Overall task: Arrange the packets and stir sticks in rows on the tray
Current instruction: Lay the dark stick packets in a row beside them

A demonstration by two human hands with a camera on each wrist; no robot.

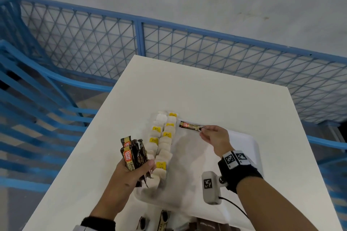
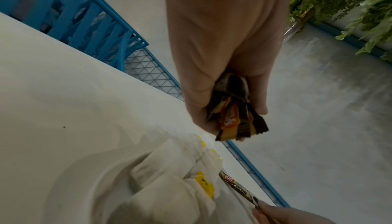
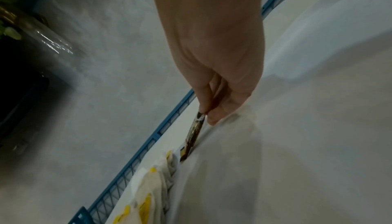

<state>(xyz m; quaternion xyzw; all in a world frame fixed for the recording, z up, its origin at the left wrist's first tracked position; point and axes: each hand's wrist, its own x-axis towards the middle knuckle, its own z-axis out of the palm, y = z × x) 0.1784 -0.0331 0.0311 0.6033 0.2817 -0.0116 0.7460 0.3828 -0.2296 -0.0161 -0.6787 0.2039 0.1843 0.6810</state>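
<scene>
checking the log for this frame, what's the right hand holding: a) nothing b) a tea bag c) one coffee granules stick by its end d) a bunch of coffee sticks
c: the right hand pinches a single coffee granules stick by its end, at the far side of the tray beside the tea bags; the bunch of sticks is in the left hand.

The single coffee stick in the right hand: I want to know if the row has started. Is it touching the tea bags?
Apart. The head view shows bare tray between the coffee stick, pinched by the right hand, and the tea bags.
</scene>
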